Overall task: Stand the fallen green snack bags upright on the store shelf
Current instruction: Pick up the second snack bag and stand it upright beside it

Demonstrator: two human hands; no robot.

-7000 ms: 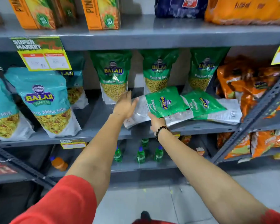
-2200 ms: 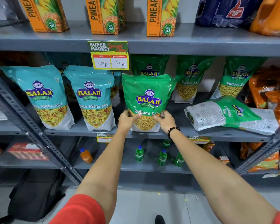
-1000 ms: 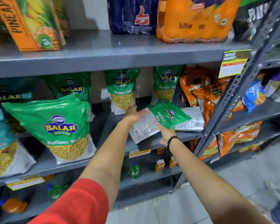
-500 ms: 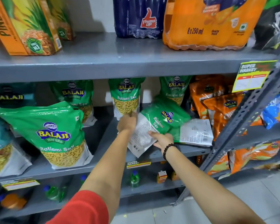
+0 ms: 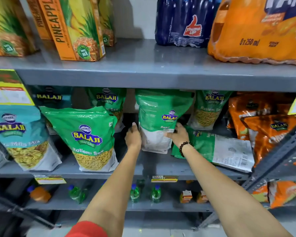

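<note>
Both your hands, left hand (image 5: 133,136) and right hand (image 5: 178,135), are clamped on the upright green bag (image 5: 158,117) mid-shelf, fallen bag (image 5: 217,147) touching its right, open grey shelf (image 5: 154,165) in front

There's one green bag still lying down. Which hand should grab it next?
The right hand, I'd guess. It rests on the held bag directly beside the fallen green bag, which lies flat to the right. The left hand is on the far side of the held bag.
</note>
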